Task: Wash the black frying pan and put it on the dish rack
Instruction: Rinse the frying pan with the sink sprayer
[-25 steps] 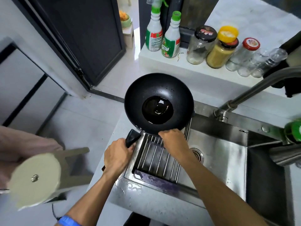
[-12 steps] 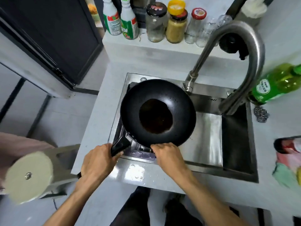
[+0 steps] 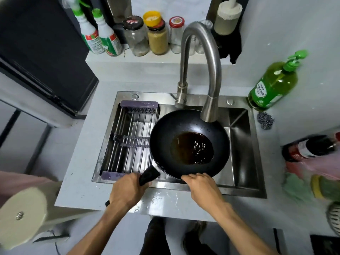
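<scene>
The black frying pan (image 3: 165,138) hangs level over the steel sink (image 3: 244,162), right under the tap's spout, with a pool of dark brown liquid in its bottom. My left hand (image 3: 127,190) grips the pan's black handle at the sink's front edge. My right hand (image 3: 202,184) pinches the pan's near rim. The dish rack (image 3: 128,137), metal rods with purple ends, lies across the sink's left half, beside the pan and bare.
The curved tap (image 3: 200,67) rises behind the pan. A green soap bottle (image 3: 272,83) and a steel scourer (image 3: 265,120) stand right of the sink. Jars and spray bottles line the back ledge (image 3: 128,59). A round stool (image 3: 22,218) is at lower left.
The pan, held in both hands, has moved right, from above the dish rack to under the tap over the open sink. The liquid in it has spread and ripples.
</scene>
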